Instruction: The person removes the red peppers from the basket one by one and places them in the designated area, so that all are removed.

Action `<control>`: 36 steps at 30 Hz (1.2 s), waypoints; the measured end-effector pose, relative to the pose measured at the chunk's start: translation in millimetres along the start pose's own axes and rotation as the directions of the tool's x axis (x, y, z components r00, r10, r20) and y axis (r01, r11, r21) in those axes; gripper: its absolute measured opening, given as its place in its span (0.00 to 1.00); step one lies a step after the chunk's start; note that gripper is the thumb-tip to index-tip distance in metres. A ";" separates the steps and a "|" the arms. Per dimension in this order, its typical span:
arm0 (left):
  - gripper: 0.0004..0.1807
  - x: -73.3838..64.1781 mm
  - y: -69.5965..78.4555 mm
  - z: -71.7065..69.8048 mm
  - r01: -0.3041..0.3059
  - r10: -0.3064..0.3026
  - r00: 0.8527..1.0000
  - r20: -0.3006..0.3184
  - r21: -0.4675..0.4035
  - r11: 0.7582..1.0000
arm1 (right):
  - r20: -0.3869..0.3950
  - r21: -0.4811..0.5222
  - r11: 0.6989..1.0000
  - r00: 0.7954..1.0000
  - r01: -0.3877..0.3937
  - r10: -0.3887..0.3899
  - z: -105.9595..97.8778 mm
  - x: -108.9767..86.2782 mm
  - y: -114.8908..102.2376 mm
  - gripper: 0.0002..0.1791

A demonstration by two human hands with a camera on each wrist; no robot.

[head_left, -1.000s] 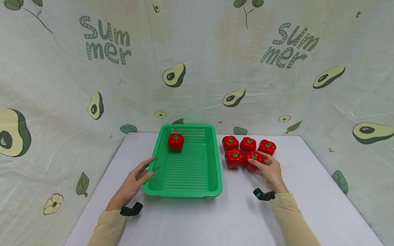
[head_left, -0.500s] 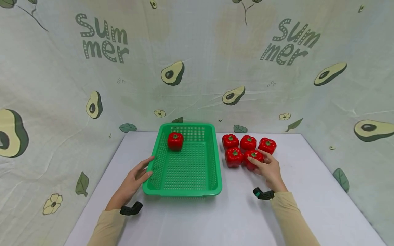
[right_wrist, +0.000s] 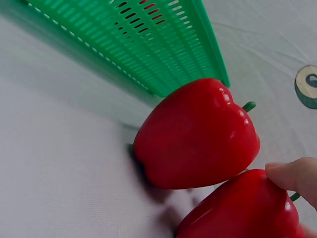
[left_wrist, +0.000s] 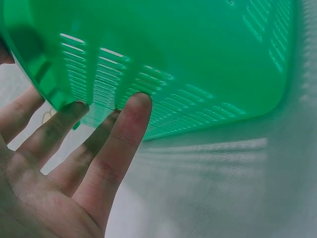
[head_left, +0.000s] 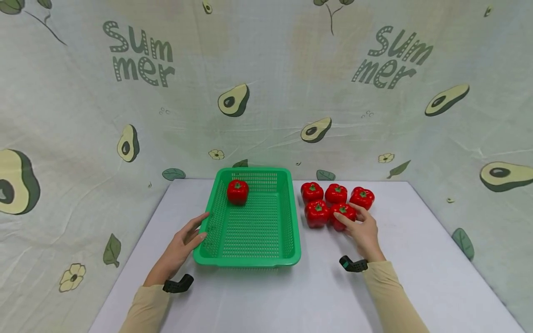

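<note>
My right hand (head_left: 364, 232) grips a red bell pepper (head_left: 343, 214) in the front row at the right of the table, thumb on its near side and fingers round the far side. In the right wrist view the thumb (right_wrist: 293, 177) presses near the top of that pepper, which leans close to a neighbouring bell pepper (right_wrist: 195, 139). My left hand (head_left: 176, 252) is at the left side of a green plastic basket (head_left: 294, 231). Its fairly straight fingers touch the slotted outer wall in the left wrist view. Inside the basket, at the back left, stands one red bell pepper (head_left: 238, 192).
Several more bell peppers cluster between the basket and my right hand, including a back-row pepper (head_left: 335, 194) and another pepper (head_left: 362, 198) just beyond my fingers. The white table (head_left: 266, 300) ends at a cloth backdrop (head_left: 266, 60) printed with avocados.
My right wrist and forearm have shifted slightly left, with the hand staying on the same bell pepper. The left hand, the basket and the other peppers keep their places.
</note>
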State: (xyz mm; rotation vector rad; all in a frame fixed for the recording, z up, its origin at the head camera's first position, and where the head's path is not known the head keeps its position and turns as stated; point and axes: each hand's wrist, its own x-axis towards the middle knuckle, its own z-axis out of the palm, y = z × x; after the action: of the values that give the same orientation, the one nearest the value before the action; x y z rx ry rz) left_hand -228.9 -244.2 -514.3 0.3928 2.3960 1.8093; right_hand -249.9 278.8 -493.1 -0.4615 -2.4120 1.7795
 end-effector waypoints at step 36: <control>0.35 1.6 0.5 0.3 -0.001 0.001 1.000 0.001 0.012 1.000 | -0.109 -0.113 0.994 0.994 0.003 -0.015 -17.2 -6.2 -17.4 0.53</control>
State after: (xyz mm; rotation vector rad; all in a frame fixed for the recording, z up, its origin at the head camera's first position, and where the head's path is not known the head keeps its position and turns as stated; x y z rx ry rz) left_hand -230.3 -243.4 -513.9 0.3959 2.4071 1.7954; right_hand -242.6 288.0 -470.7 -0.5433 -2.4427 1.5766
